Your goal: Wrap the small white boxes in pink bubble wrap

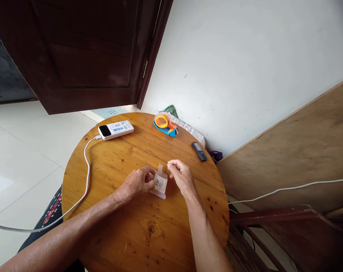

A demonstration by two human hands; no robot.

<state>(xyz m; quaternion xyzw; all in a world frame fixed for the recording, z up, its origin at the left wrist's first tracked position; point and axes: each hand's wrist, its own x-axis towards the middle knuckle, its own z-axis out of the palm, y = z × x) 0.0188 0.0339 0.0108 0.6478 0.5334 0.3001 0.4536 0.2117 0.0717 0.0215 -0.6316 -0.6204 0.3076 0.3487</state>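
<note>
A small clear plastic packet (160,184) with a pale, printed square inside lies near the middle of the round wooden table. My left hand (139,180) has its thumb and fingers closed on the packet's left edge. From the packet's far side a short translucent strip (160,167) sticks up. Just right of that strip is my right hand (180,174), apart from the packet, with thumb and fingertips drawn together in a pinch. Whatever may be between those fingertips is too small to make out.
On the round table (109,162) stand a white power bank (117,129) with a white cable (88,166), an orange-and-blue tape dispenser (166,124) and a dark, blurred-out object (199,151). Printed paper (188,128) lies by the wall. A dark wooden chair (290,230) is at right.
</note>
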